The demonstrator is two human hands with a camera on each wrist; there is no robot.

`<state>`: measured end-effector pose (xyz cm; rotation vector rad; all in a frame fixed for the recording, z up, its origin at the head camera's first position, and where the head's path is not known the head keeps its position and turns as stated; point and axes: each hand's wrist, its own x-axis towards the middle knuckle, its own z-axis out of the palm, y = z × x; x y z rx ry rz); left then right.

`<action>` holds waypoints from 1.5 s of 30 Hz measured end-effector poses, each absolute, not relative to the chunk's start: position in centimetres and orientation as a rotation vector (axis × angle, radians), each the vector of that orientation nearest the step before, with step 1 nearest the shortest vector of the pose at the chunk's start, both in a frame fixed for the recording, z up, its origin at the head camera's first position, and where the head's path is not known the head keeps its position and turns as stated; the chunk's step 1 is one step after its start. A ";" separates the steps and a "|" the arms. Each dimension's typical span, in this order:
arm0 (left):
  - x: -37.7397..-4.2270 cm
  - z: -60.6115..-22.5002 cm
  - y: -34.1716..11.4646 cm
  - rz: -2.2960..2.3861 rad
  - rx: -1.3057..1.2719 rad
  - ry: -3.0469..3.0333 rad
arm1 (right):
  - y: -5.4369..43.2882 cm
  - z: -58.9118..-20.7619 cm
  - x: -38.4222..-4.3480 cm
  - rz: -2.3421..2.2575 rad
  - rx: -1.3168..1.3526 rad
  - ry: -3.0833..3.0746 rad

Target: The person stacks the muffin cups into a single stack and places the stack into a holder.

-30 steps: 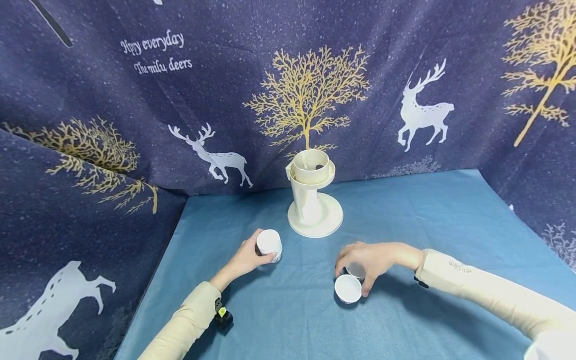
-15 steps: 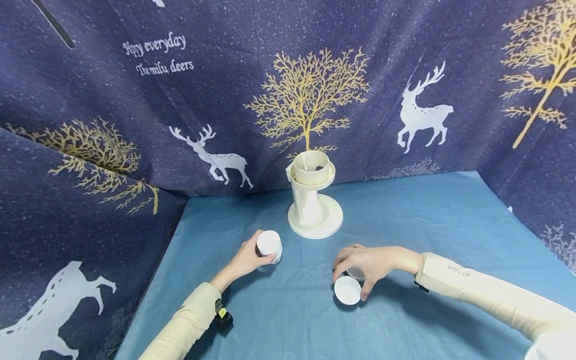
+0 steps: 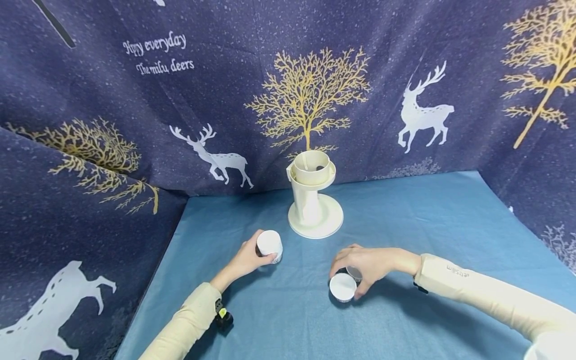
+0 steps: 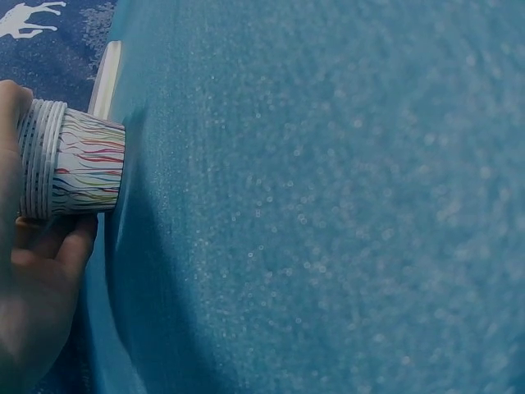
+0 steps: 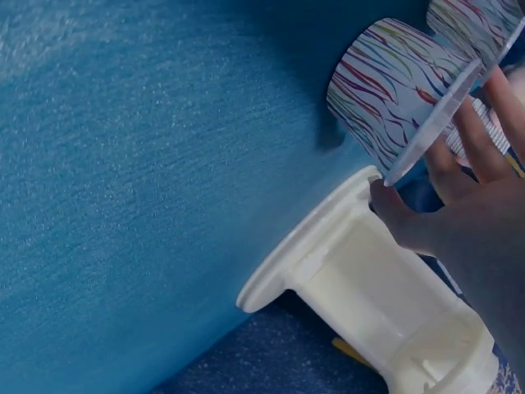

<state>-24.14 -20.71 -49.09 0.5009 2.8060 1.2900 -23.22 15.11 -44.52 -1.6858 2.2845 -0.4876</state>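
My left hand grips a stack of nested paper cups, upright on the blue cloth at the left. Coloured wavy lines cover the cups' white sides. Right of centre, my right hand reaches over two separate paper cups with its thumb and fingers curled about their rims. The nearer paper cup shows its white inside, and its patterned side faces the right wrist view. Behind it, partly hidden under the palm, is the second paper cup. The thumb lies at the nearer cup's rim.
A cream plastic stand with a round base and an open-topped cylinder stands at the back centre. Blue cloth covers the table. A dark curtain with deer and trees hangs behind and along the sides.
My right hand has shifted slightly left, and the two paper cups under it have moved left along with it. The left hand and its cup stack stay put.
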 end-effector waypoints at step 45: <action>-24.4 -49.1 -20.8 1.269 0.496 2.786 | 11.5 -43.8 -25.5 -1.092 -1.528 1.992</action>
